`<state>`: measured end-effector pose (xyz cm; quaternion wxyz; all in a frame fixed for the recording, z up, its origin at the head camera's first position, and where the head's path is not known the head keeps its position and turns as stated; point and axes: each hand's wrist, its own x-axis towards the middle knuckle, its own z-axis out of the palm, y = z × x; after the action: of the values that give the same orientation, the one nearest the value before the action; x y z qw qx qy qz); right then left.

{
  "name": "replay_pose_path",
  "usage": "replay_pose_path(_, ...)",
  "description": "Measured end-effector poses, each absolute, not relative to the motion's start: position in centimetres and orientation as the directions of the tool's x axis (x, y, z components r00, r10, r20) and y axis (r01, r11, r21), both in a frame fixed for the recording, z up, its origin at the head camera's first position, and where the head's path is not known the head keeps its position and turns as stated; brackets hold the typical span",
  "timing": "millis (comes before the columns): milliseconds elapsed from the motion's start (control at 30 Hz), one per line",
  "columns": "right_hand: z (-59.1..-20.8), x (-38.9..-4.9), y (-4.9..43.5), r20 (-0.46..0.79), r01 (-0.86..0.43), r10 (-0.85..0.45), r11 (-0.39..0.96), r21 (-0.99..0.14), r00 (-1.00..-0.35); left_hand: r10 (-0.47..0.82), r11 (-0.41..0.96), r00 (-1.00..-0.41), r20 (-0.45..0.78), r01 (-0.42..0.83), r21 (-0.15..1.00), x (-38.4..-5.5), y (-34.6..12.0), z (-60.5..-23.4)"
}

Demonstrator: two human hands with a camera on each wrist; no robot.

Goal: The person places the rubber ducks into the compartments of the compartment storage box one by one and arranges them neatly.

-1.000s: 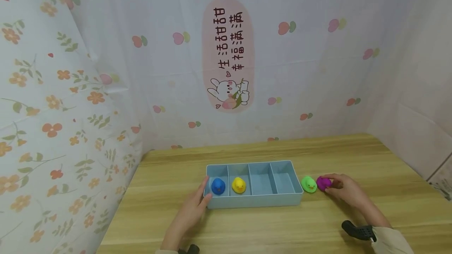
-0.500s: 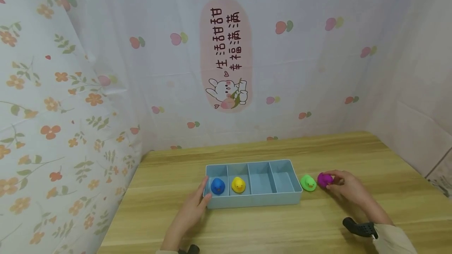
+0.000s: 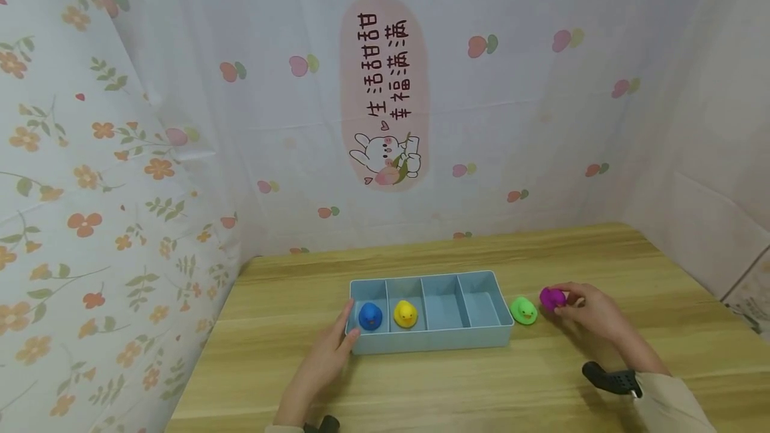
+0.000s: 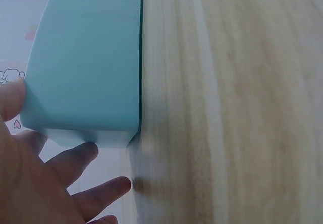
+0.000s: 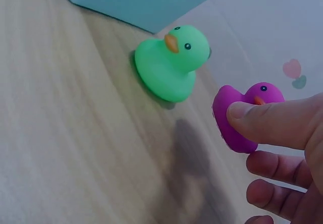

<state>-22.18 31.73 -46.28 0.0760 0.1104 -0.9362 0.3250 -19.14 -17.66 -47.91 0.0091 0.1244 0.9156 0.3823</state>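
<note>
In the head view, a light-blue box (image 3: 433, 341) with several compartments in a row stands on the table. A blue rubber duck (image 3: 369, 317) sits in its leftmost compartment, a yellow rubber duck (image 3: 406, 314) in the one beside it. My left hand (image 3: 325, 351) rests against the box's left end, thumb at the front corner rim; the left wrist view shows its fingers (image 4: 75, 163) spread and relaxed. My right hand (image 3: 592, 313) pinches a purple rubber duck (image 5: 234, 123), tilted and raised over the tabletop. A green rubber duck (image 5: 169, 65) sits upright between the box and that hand.
The wood-grain table (image 3: 433, 393) ends at a white patterned cloth (image 3: 289, 172) behind and at the left. Another pale cloth (image 3: 710, 172) hangs on the right. Black wrist mounts (image 3: 610, 379) are worn on the arms.
The purple duck has risen off the table in my right hand and stands a bit farther from the green duck. The left hand and box have stayed put; the view shifted slightly.
</note>
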Motion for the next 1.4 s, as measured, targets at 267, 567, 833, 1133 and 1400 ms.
replay_pose_path(267, -45.4, -22.9, 31.5, 0.225, -0.257, -0.151, 0.774, -0.579, -0.963, 0.227, 0.681, -0.970, 0.083, 0.219, 0.699, -19.3, -17.7, -47.8)
replay_pose_path(567, -44.7, -23.3, 31.0, 0.252, -0.282, -0.163, 0.775, -0.565, -0.954, 0.230, 0.684, -0.970, 0.083, 0.222, 0.695, -19.3, -17.6, -47.6)
replay_pose_path(833, -43.6, -23.2, 29.9, 0.255, -0.280, -0.161, 0.786, -0.552, -0.954, 0.235, 0.683, -0.968, 0.089, 0.230, 0.693, -19.2, -17.7, -47.7)
replay_pose_path(1133, -43.0, -23.0, 28.6, 0.224, -0.268, -0.168, 0.786, -0.557, -0.960, 0.231, 0.690, -0.970, 0.081, 0.222, 0.689, -19.0, -17.7, -47.7)
replay_pose_path(1400, -43.0, -23.1, 27.6, 0.264, -0.303, -0.181, 0.769, -0.562, -0.948, 0.228, 0.678, -0.970, 0.086, 0.222, 0.701, -19.0, -17.6, -47.7)
